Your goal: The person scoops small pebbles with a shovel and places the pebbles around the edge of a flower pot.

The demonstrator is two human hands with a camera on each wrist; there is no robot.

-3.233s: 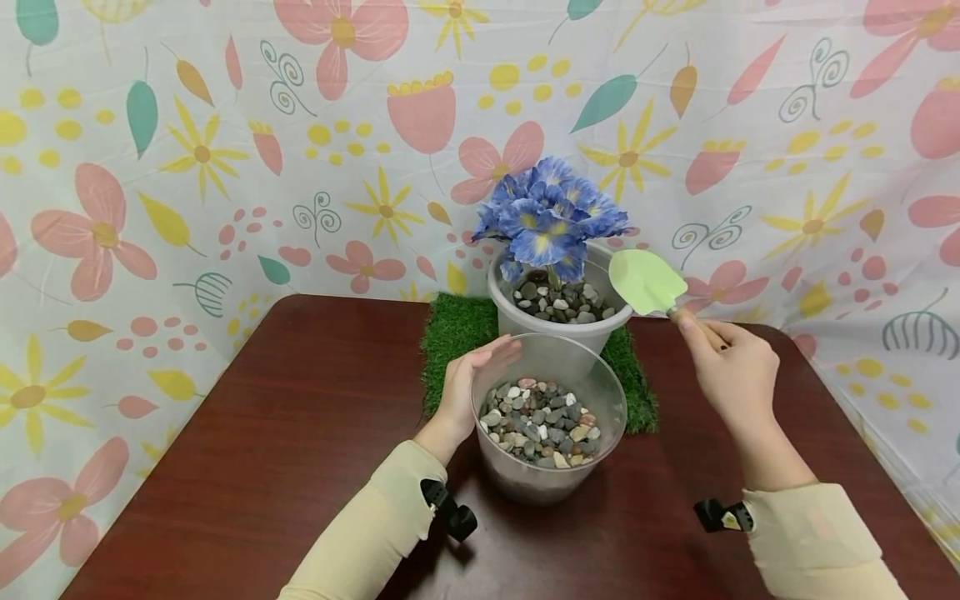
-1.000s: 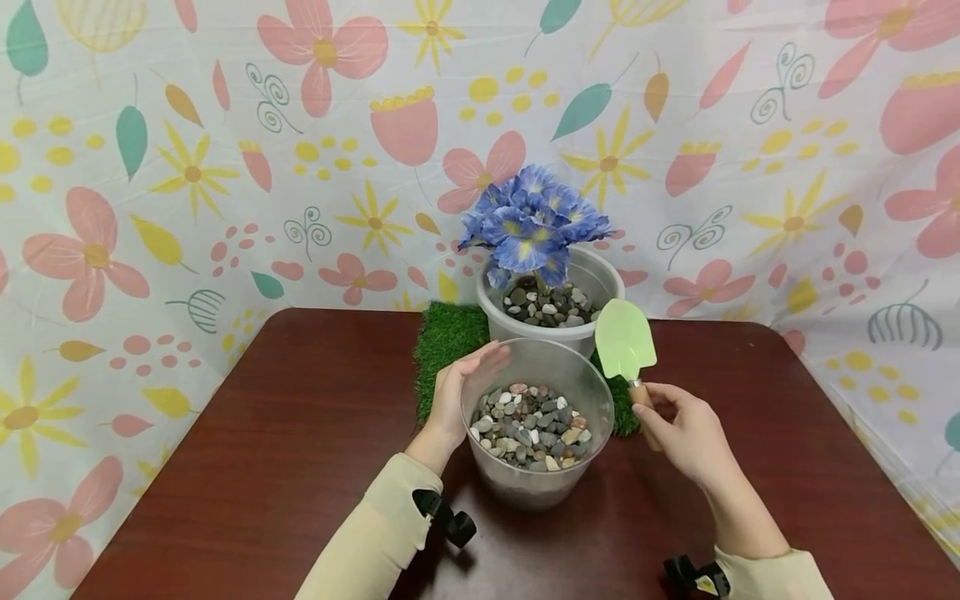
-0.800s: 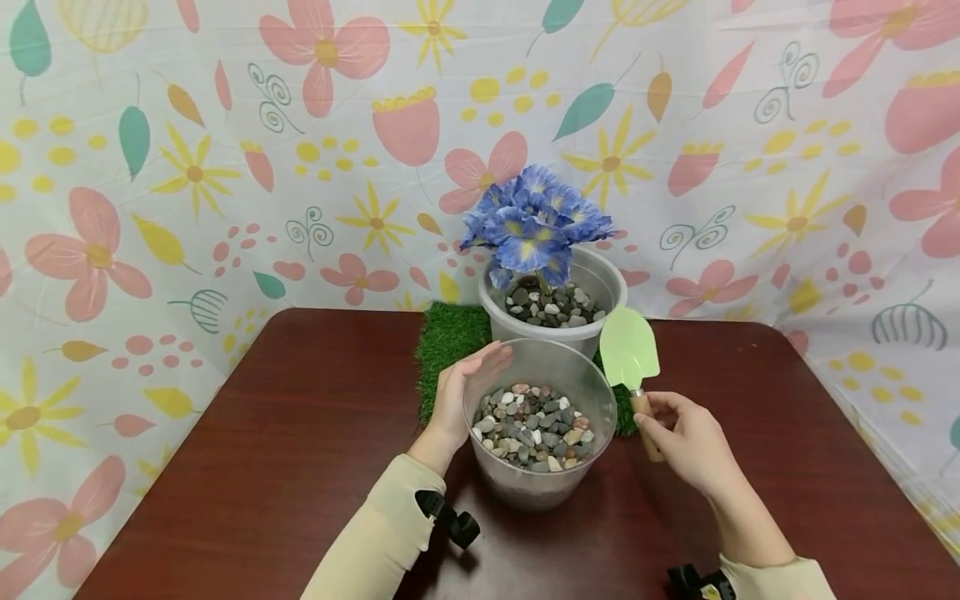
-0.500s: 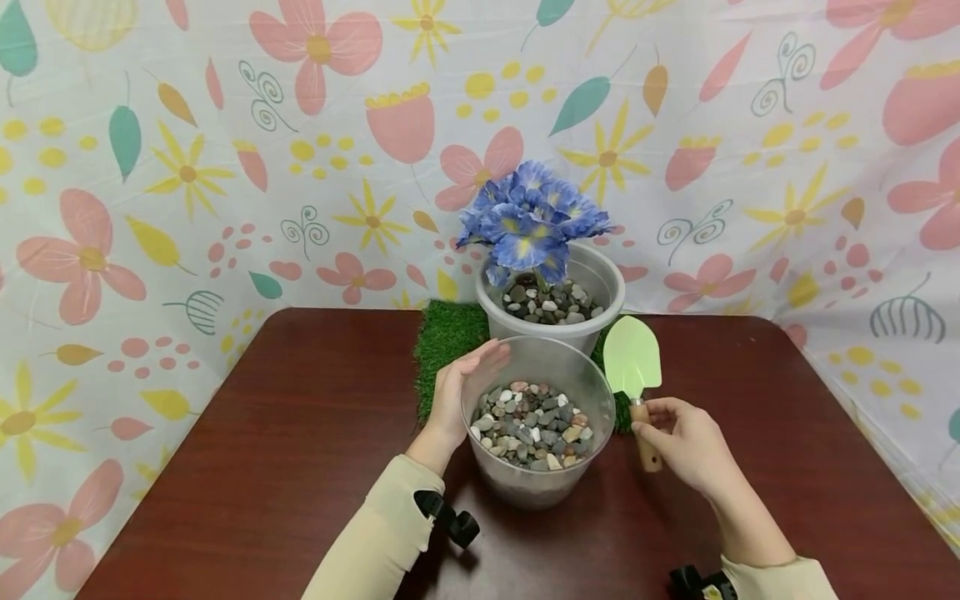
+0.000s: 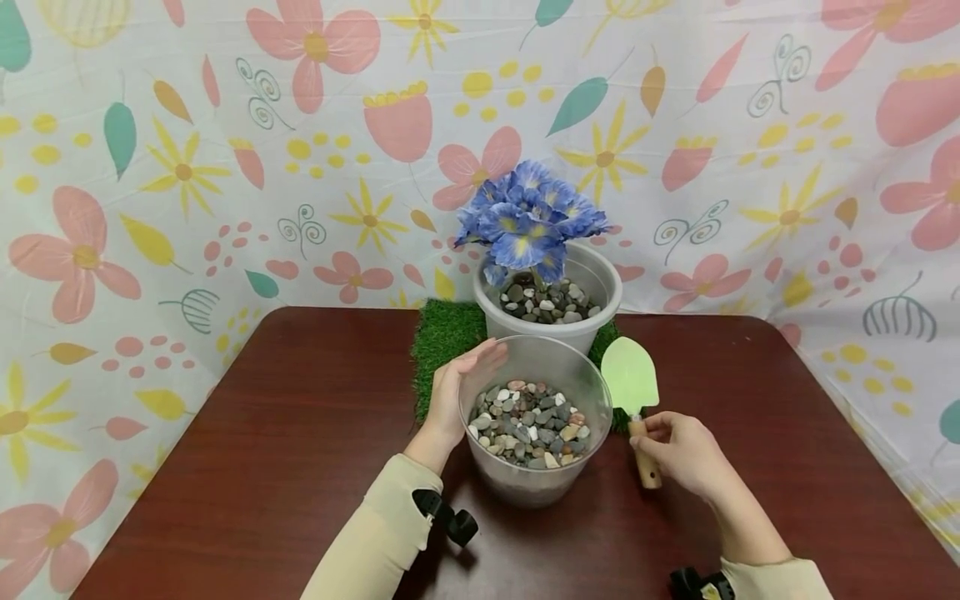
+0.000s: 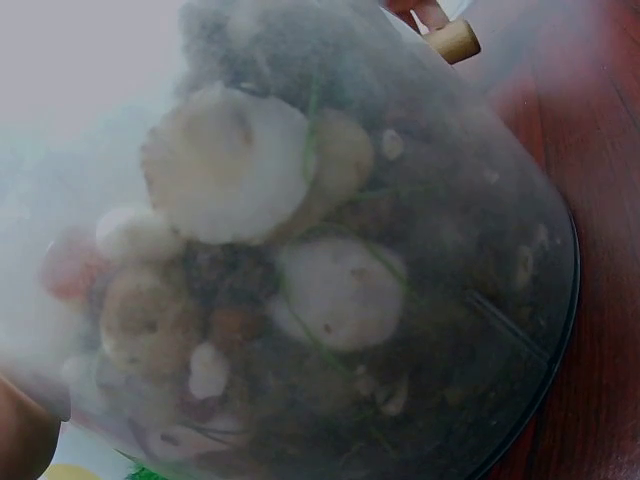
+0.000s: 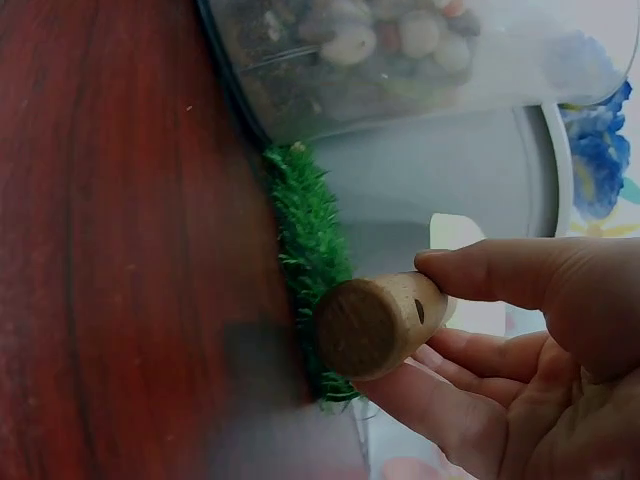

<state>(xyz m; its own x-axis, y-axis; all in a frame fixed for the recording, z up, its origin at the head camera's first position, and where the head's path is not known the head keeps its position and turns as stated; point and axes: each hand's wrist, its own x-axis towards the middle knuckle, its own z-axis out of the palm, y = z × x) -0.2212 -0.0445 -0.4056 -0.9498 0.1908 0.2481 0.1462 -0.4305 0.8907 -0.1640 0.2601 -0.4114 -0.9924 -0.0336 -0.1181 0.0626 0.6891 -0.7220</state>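
A clear plastic tub (image 5: 525,490) with pebbles (image 5: 528,425) in it stands on the table in the head view. My left hand (image 5: 452,398) rests along the tub's left side, its fingers straight against the wall near the rim. To the right of the tub, my right hand (image 5: 686,450) pinches the wooden handle of a small trowel (image 5: 630,373) between thumb and fingers. Its pale green blade points up and away from me, with nothing lying on it. In the right wrist view, the handle's round butt end (image 7: 362,328) faces the camera.
Behind the tub is a white flowerpot (image 5: 573,335) holding pebbles and blue flowers (image 5: 528,221). The pot stands on a green artificial grass mat (image 5: 446,333). The dark red wooden table (image 5: 322,417) ends at a flower-patterned cloth backdrop (image 5: 285,150).
My right hand has brought the trowel from beside the white pot's rim down and toward me, and the blade has swung more upright in the head view. My left hand stays on the tub.
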